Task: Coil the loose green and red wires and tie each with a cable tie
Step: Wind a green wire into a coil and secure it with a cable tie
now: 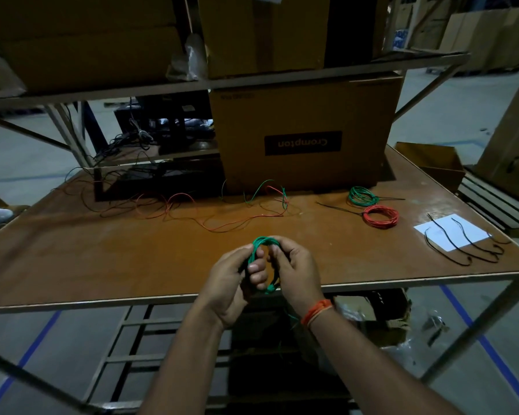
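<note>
A green wire coil (262, 242) is held upright above the table's front edge. My left hand (234, 280) grips its left side and my right hand (294, 271) grips its right side; the coil's lower part is mostly hidden by fingers. A tied green coil (362, 196) and a tied red coil (381, 216) lie at the right, each with a black tie tail sticking out. Loose red wire (222, 223) and a loose green wire (261, 188) sprawl across the middle. Several black cable ties (462, 244) lie on and around a white sheet (450, 232).
The brown table (102, 253) carries a large Crompton cardboard box (306, 136) at the back centre. A shelf frame (222, 82) with more boxes stands above it. A small open box (432, 163) sits at the far right corner. Dark cables (126, 163) trail at the back left.
</note>
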`<move>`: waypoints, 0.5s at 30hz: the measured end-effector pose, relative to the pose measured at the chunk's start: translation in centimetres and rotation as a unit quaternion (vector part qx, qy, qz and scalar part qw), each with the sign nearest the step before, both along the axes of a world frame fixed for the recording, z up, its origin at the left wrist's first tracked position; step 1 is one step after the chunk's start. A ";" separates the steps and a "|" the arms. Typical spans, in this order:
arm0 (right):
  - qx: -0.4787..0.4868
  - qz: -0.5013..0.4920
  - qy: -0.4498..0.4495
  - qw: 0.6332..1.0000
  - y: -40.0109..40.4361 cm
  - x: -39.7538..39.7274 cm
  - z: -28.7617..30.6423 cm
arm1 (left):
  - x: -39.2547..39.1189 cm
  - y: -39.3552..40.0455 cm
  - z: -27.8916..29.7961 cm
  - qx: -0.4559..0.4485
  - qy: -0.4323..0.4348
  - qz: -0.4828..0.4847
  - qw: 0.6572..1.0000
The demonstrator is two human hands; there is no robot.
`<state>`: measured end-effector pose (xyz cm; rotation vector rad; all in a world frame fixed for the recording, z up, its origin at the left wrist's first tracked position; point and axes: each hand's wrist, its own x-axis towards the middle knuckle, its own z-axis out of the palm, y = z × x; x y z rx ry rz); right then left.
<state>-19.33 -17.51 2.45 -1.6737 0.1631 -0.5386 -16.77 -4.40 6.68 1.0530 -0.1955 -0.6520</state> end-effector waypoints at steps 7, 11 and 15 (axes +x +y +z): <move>-0.004 0.036 0.049 0.998 -1.3 -0.7 0.1 | 1.7 -0.4 -0.8 -0.159 0.150 0.155 0.964; -0.070 0.047 0.091 0.992 -2.7 -1.8 -1.6 | 3.8 1.2 -0.9 -0.192 0.172 0.230 0.938; -0.213 0.059 0.119 0.968 -3.6 -3.1 -1.8 | 5.4 2.5 -1.4 -0.161 0.149 0.297 0.929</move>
